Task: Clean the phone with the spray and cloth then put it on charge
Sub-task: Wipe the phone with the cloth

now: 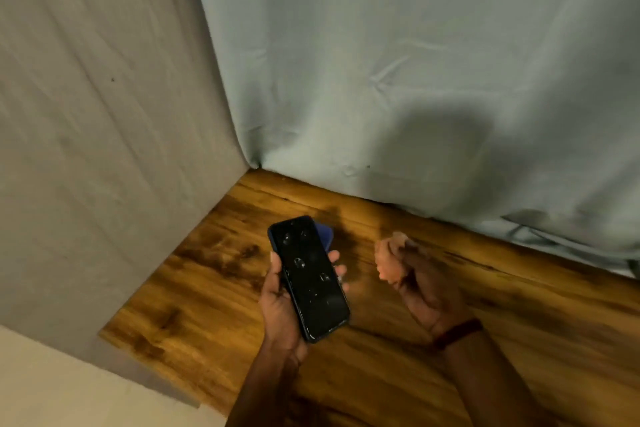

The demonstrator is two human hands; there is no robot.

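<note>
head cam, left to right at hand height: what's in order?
Grey cloth wall → left hand holding the phone, droplets on its screen → right hand, closed in a fist over the wooden table, with a red wristband.

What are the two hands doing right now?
Left hand: holding the phone, screen up.
Right hand: curled shut; what it holds cannot be told.

— How was the light?
— Dim and warm. A soft shadow lay on the curtain [415, 62].
— Sharpness?
— The right hand [412, 274] was blurred; the edges bowed from the wide lens.
</note>
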